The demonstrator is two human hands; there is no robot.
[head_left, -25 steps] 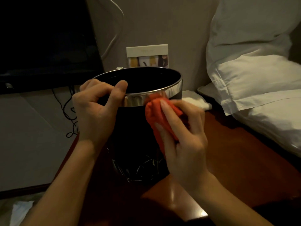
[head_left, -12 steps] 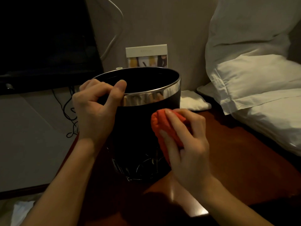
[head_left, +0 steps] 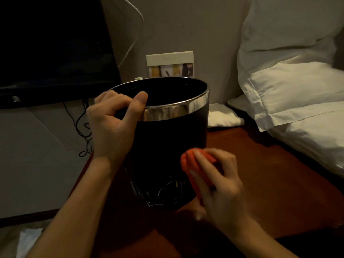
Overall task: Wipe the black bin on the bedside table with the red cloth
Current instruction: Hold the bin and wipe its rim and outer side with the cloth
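Observation:
The black bin [head_left: 167,142], round with a shiny silver rim band, stands upright on the reddish-brown bedside table [head_left: 260,164]. My left hand [head_left: 113,125] grips its near-left rim, thumb on the silver band and fingers hooked over the edge. My right hand [head_left: 217,185] presses a bunched red cloth [head_left: 189,161] against the bin's lower right side, near the base. White scribble marks show on the bin's bottom part. My right hand is motion-blurred.
White pillows [head_left: 297,94] lie at the right, next to the table. A small white folded cloth [head_left: 221,118] and a card stand [head_left: 171,64] sit behind the bin. A dark screen [head_left: 52,49] and black cables [head_left: 81,127] are at the left.
My right hand has slid the red cloth down the bin's side, from just under the silver rim to near the base. My left hand has kept its grip on the rim.

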